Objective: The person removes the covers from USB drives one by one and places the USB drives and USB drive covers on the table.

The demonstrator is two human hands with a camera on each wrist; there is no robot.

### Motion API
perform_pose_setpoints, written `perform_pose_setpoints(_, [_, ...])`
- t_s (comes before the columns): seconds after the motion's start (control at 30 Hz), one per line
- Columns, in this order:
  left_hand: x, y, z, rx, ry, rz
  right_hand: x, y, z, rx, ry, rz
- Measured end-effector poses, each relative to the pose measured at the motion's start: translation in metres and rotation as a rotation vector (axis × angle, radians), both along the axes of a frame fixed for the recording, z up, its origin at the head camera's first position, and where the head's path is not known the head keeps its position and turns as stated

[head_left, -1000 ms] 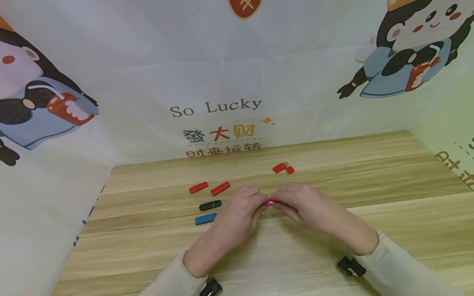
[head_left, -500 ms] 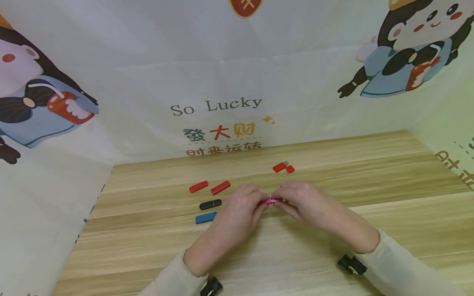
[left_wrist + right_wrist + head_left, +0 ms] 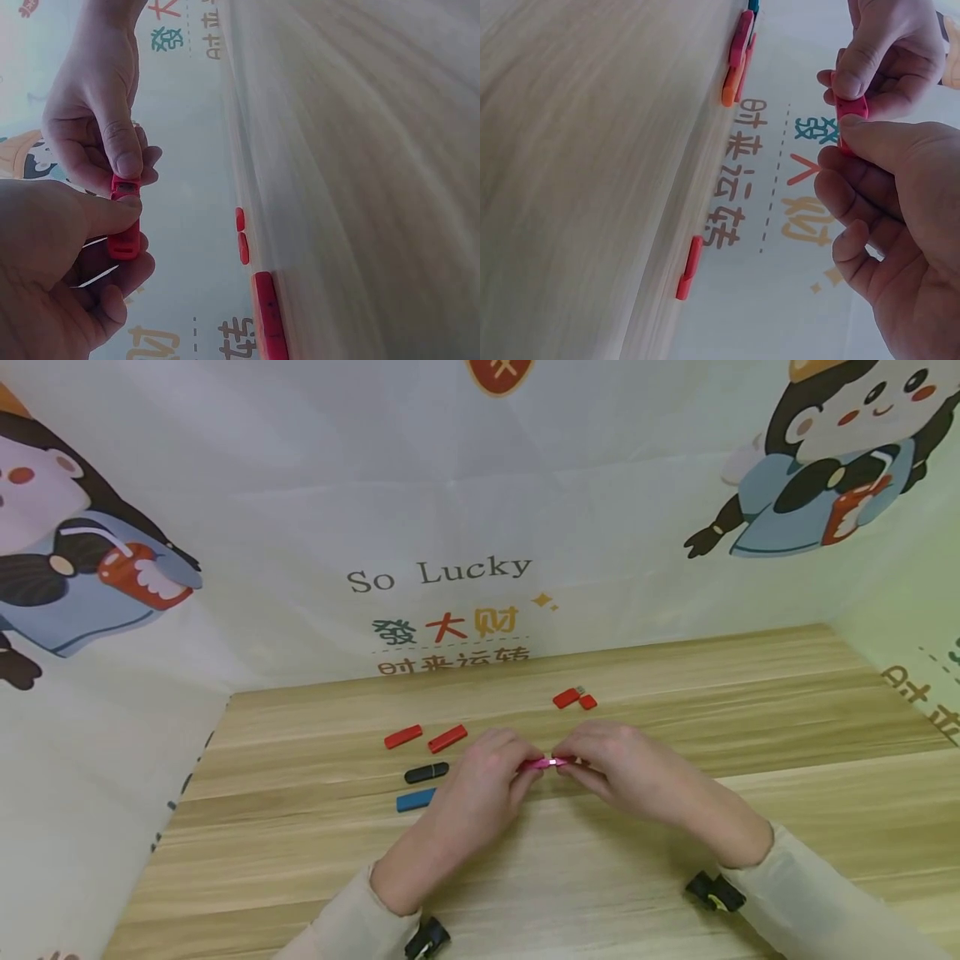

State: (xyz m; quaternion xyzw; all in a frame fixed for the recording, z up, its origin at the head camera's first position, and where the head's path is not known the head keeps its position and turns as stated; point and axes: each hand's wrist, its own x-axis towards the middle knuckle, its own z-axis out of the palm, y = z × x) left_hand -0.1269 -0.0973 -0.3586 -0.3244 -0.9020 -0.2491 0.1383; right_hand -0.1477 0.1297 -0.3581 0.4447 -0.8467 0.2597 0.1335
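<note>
Both hands meet above the table around a pink USB flash drive (image 3: pixel 533 764). My left hand (image 3: pixel 480 789) pinches its left part between thumb and fingers. From the other side my right hand (image 3: pixel 633 772) pinches the right end. A small pale metal piece shows between two pink parts in the head view. In the left wrist view the drive (image 3: pixel 124 244) looks red, with a slot near its lower end. Fingertips cover much of it in every view.
Left of the hands lie two red flash drives (image 3: pixel 403 737) (image 3: pixel 447 738), a black one (image 3: pixel 426 772) and a blue one (image 3: pixel 415 800), partly behind the left hand. Farther back sits an uncapped red drive (image 3: pixel 567 697) beside its red cap (image 3: pixel 588 702). A printed cloth backdrop (image 3: pixel 300 543) rises behind the table.
More of the pale metal now shows between the pink parts, and the right fingertips stand slightly farther from the left ones. Both hands have risen a little in the head view.
</note>
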Motion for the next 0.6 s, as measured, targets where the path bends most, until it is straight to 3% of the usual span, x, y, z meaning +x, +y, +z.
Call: perform_pose_setpoints(0.6, [-0.01, -0.002, 0.002, -0.01, 0.007, -0.002, 0.002, 0.019, 0.005, 0.022, -0.002, -0.048])
